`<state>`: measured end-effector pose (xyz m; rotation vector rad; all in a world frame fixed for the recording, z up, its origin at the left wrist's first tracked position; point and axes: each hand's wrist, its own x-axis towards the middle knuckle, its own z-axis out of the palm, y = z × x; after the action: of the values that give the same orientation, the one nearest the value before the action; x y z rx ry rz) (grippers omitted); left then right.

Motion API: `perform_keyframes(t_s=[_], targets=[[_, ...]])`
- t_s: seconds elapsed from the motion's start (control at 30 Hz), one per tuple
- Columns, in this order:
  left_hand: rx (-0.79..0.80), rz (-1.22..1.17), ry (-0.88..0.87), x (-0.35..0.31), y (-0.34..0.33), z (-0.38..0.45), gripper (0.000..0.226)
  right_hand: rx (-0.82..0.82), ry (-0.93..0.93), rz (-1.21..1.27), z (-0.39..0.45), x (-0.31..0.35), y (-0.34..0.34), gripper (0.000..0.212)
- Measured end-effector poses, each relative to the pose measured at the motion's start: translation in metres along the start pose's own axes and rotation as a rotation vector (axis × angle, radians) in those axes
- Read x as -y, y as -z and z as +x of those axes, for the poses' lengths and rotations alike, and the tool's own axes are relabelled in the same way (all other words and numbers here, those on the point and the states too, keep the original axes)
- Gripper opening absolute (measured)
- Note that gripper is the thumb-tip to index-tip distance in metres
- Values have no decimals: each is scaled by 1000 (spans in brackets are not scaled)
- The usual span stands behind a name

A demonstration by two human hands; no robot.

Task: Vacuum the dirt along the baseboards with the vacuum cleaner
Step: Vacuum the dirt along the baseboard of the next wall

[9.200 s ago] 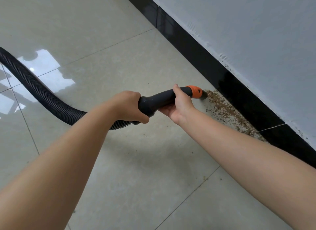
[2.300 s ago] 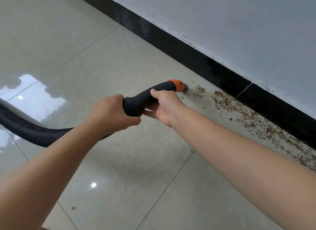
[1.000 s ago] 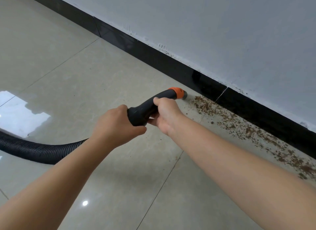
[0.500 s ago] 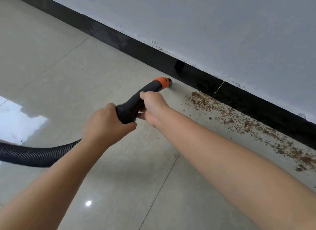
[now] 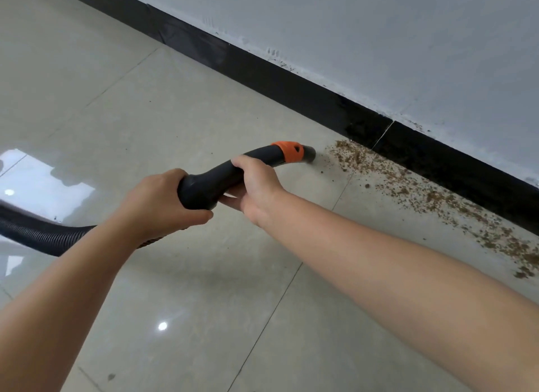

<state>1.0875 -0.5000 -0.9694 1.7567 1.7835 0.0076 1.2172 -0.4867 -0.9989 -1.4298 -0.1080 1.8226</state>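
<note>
Both hands hold the black vacuum nozzle handle [image 5: 210, 181]. My left hand [image 5: 157, 202] grips its rear end where the ribbed black hose [image 5: 40, 234] joins. My right hand [image 5: 256, 184] grips it further forward, behind the orange collar [image 5: 288, 151]. The nozzle tip [image 5: 310, 154] sits low over the floor, just left of the near end of a strip of brown dirt [image 5: 423, 193]. That dirt runs rightward along the foot of the black baseboard [image 5: 291, 85].
Glossy beige floor tiles [image 5: 175, 304] with thin grout lines fill the lower view. A grey-white wall [image 5: 379, 35] rises above the baseboard. The hose trails off the left edge. A bright window reflection [image 5: 43, 184] lies on the tiles at left.
The nozzle tip has swung from near the baseboard, left of the dirt, back down and right to the dirt strip's near end. Both hands kept their grip.
</note>
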Motion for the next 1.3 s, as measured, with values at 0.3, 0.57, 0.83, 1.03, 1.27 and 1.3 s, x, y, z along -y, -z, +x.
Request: perform_keyframes(t_s=[0.3, 0.57, 0.83, 1.03, 1.27, 1.3], targets=[[34, 110, -69, -1, 9, -7, 32, 8, -22, 66, -7, -5, 9, 23], [-5, 88, -54, -20, -26, -2, 35, -134, -2, -29, 5, 13, 22, 40], [-32, 59, -55, -49, -46, 12, 35, -194, 5, -7, 13, 39, 45, 41], [-24, 42, -62, -57, -53, 16, 36, -222, 17, -18, 18, 46, 54, 42], [-2, 23, -87, -66, -57, 20, 36, -251, 13, -17, 22, 51, 63, 44], [-1, 24, -92, -66, -57, 20, 36, -254, 12, -15, 22, 51, 65, 44]])
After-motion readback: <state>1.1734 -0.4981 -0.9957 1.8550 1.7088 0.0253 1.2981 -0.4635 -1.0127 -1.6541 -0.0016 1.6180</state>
